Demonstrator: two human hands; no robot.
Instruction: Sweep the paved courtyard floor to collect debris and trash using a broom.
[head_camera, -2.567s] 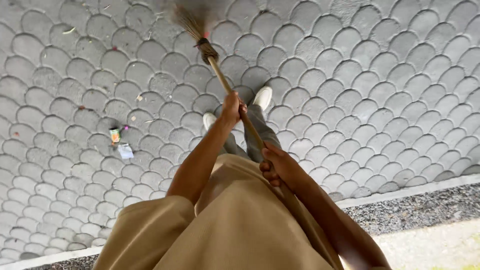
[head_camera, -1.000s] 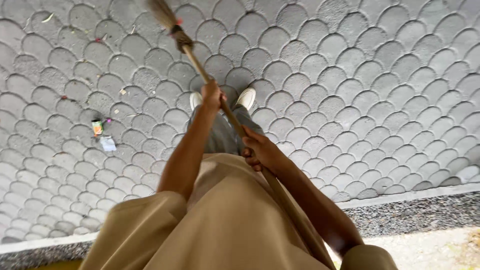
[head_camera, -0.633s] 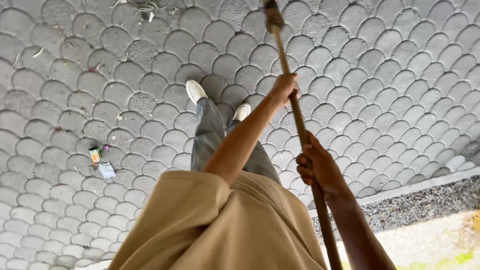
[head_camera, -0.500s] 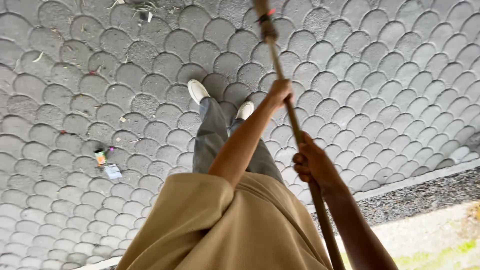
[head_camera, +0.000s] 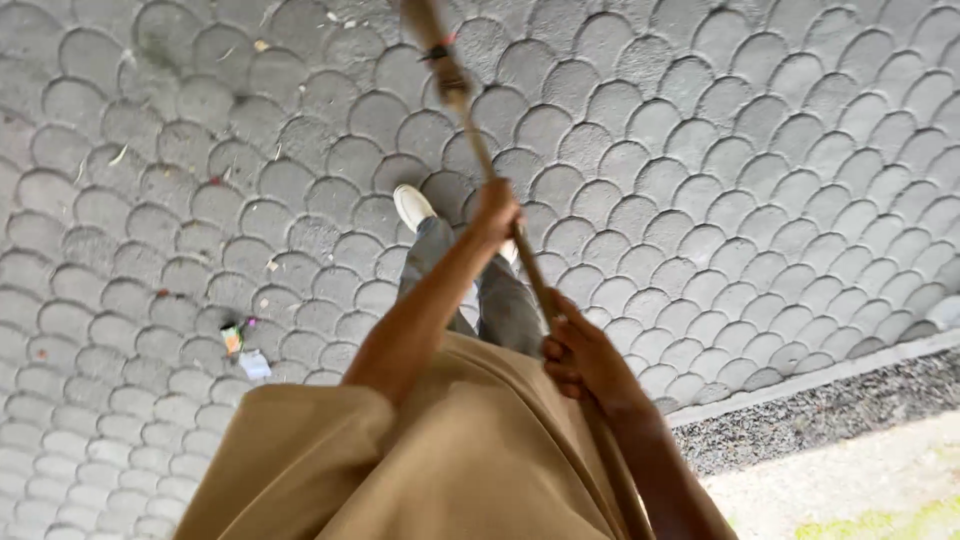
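A long wooden broom handle (head_camera: 490, 170) runs from the top middle down to the lower right. My left hand (head_camera: 497, 208) grips it higher up, arm stretched forward. My right hand (head_camera: 578, 352) is closed around the handle lower down, close to my body. The broom's bound head (head_camera: 432, 35) is blurred at the top edge. My grey trouser legs and one white shoe (head_camera: 412, 205) show beneath my arms. A tan shirt fills the bottom of the view.
Grey scallop-patterned paving (head_camera: 760, 170) covers the ground. Small bits of litter (head_camera: 244, 348) lie at the left, with scattered leaf scraps (head_camera: 118, 155) farther up. A pale curb (head_camera: 820, 375) and a gravel strip (head_camera: 840, 410) run along the lower right.
The broom head has swung from the upper middle to the right and back toward the middle. My hands have moved with it, and the view has shifted over the paving.
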